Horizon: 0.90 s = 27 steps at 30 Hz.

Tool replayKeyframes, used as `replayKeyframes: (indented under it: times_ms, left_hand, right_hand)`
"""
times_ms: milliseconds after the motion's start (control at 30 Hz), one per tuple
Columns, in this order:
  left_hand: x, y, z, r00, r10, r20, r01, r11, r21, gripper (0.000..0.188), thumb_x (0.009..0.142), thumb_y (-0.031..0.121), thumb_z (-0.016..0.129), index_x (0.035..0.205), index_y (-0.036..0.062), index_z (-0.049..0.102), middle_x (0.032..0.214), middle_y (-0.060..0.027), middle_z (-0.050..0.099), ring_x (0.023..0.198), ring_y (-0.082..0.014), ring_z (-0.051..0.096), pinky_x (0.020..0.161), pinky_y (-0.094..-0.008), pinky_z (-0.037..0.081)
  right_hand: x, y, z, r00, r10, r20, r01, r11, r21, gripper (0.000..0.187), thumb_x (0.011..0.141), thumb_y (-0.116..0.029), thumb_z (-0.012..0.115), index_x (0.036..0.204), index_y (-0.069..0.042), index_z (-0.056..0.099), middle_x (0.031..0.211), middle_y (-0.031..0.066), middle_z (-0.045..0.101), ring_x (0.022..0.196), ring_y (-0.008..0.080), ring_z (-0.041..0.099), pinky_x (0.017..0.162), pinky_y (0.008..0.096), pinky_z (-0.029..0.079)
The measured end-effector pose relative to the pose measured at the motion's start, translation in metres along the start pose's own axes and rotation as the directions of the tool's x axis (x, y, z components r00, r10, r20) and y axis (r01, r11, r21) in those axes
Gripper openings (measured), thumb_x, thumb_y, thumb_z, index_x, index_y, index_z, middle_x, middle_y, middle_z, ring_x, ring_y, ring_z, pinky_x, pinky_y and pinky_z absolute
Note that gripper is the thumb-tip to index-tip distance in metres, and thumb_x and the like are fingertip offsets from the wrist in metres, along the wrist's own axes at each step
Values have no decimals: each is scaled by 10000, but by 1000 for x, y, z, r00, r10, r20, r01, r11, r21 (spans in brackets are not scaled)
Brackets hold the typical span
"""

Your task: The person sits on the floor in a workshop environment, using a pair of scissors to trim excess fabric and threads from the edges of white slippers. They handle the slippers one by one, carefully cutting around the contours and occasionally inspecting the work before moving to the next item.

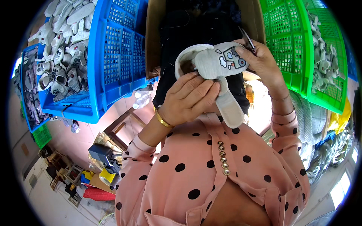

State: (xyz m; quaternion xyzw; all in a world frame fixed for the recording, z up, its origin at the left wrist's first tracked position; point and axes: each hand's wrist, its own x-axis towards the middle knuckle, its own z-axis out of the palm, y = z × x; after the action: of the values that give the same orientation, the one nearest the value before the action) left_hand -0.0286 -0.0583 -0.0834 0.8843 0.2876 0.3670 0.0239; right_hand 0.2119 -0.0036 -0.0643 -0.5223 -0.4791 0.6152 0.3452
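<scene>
A small whitish fabric shoe upper [208,64] with a printed cartoon vehicle is held between my hands above my dark-clad lap [166,84]. My left hand [188,94] is closed on its lower edge by the opening, fingers pressed together. A pale strap-like flap [230,109] hangs down from it, past my left fingertips. My right hand [260,62] grips the printed end, with the thumb on top. Dark metal scissors [247,40] also sit in the right hand, blades pointing up and away from the shoe upper; their handles are hidden.
On the left, a blue plastic crate [96,109] holds several pale shoe uppers [71,60]. Green crates [307,81] on the right hold more. A cardboard box [151,37] stands ahead between them. Clear plastic bottles [141,101] and a wooden stool [122,126] are at lower left.
</scene>
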Motion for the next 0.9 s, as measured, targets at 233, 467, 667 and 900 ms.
replayKeyframes:
  times_ms: [233, 467, 667, 900]
  left_hand:
    - [-5, 23, -11, 766, -595, 244, 643, 707, -294, 416, 850, 67, 673, 1243, -6, 557, 1132, -167, 606, 982, -276, 628, 854, -335, 521]
    - [-14, 36, 10, 593, -729, 341, 789, 442, -426, 454, 840, 90, 674, 1256, -15, 524, 1113, -189, 588, 1004, -325, 578, 860, -384, 482]
    - [-14, 25, 13, 389, -515, 764, 670, -411, -618, 487, 853, 56, 701, 1303, 43, 513, 1155, -54, 589, 1032, -139, 572, 912, -289, 464]
    - [-21, 30, 7, 667, -515, 539, 732, 315, -604, 408, 834, 132, 720, 1192, 13, 562, 977, -68, 615, 860, -154, 585, 772, -284, 483]
  right_hand:
    - [-16, 20, 5, 946, -314, -85, 266, 896, -355, 346, 873, -105, 701, 1183, 8, 600, 937, 71, 697, 801, 61, 631, 740, 218, 522]
    - [-44, 32, 26, 882, -471, -30, 381, 750, -541, 418, 819, -63, 732, 1213, -42, 593, 911, 124, 689, 714, 145, 655, 628, 233, 503]
    - [-55, 39, 27, 865, -501, 22, 415, 692, -590, 417, 833, -42, 708, 1229, -24, 577, 972, 141, 684, 755, 172, 683, 669, 244, 526]
    - [-51, 56, 16, 964, -265, -25, 244, 919, -311, 371, 917, -103, 639, 1263, -10, 548, 1122, 87, 672, 979, 128, 642, 877, 249, 491]
